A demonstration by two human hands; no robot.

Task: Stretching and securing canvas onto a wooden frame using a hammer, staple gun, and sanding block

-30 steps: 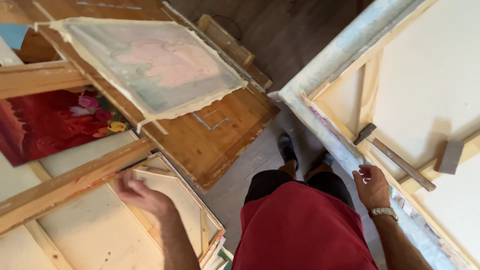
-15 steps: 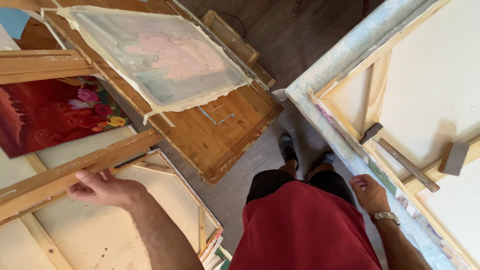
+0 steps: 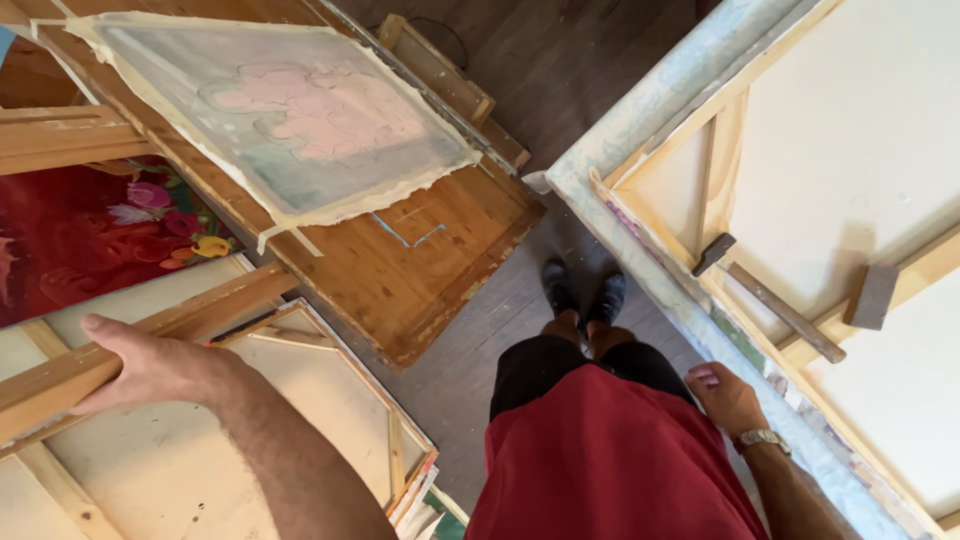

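Note:
My left hand [image 3: 150,368] grips the wooden stretcher bar [image 3: 210,305] of a canvas frame at the lower left, fingers wrapped over its upper edge. Behind that bar lies a stack of canvases turned back side up [image 3: 330,400]. My right hand [image 3: 728,397] rests with curled fingers against the painted edge of a large stretched canvas [image 3: 830,150] on the right, seen from its back. A watch sits on that wrist. Below me are my red garment, dark shorts and black shoes [image 3: 583,290].
A hammer [image 3: 765,296] and a small wooden block [image 3: 873,296] lie on the big canvas's back. A loose pale painted cloth [image 3: 300,120] covers a wooden board [image 3: 420,270]. A red flower painting [image 3: 90,235] stands at the left. Dark plank floor shows between them.
My left hand moved left and up from the canvas backs onto the stretcher bar and closed on it. The right hand stayed at the big canvas's edge.

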